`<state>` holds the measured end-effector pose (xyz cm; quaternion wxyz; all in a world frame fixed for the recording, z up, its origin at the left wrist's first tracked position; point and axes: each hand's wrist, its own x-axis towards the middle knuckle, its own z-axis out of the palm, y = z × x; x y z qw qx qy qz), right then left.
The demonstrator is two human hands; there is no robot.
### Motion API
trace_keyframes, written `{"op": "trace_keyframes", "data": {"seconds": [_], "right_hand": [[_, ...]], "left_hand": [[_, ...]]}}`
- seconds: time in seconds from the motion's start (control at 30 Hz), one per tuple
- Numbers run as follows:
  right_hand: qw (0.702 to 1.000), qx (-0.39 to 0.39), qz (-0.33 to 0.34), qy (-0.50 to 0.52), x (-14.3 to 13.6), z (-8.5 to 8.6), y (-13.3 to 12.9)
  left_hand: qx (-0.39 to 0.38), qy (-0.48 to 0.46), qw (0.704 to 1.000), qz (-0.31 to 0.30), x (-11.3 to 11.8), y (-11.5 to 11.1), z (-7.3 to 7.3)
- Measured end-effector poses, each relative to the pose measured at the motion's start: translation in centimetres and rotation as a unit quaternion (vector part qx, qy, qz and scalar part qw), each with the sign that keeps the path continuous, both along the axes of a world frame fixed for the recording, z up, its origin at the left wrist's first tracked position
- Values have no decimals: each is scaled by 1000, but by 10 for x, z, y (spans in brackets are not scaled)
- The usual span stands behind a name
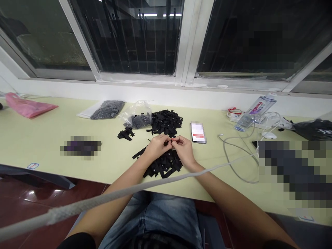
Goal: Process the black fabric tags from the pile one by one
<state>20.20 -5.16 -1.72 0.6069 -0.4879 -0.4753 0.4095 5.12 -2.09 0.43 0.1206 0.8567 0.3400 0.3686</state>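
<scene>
Through the head camera I see two forearms slanting inward over the near edge of the table (111, 147). The left hand (158, 145) and the right hand (183, 149) meet, fingers curled, and each grip is pinching a small dark piece (171, 139), too hidden for me to tell more.

From here I count three heaps of black strips: the near heap (166, 167), beneath the hands by the near edge; the far heap (167, 121), toward the far edge; and a small heap (126, 134) to its left. The strips overlap too much for me to number.

One clear bag (141, 106) with dark contents sits just beside the far heap. Farther left along the far edge I have one dark packet (108, 109), then one pink bag (28, 105). One phone (198, 132) lies right of the far heap, and one bottle (255, 110) is tilted near the far edge, on the right
</scene>
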Motion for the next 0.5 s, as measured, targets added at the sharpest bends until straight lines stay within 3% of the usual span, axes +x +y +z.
{"op": "trace_keyframes", "data": {"seconds": [0.17, 0.5], "right_hand": [[999, 5, 21, 34, -2, 0, 0], [999, 29, 25, -30, -1, 3, -3]], "left_hand": [[-2, -40, 999, 27, 0, 1, -2], [-15, -42, 996, 73, 0, -2, 1]]}}
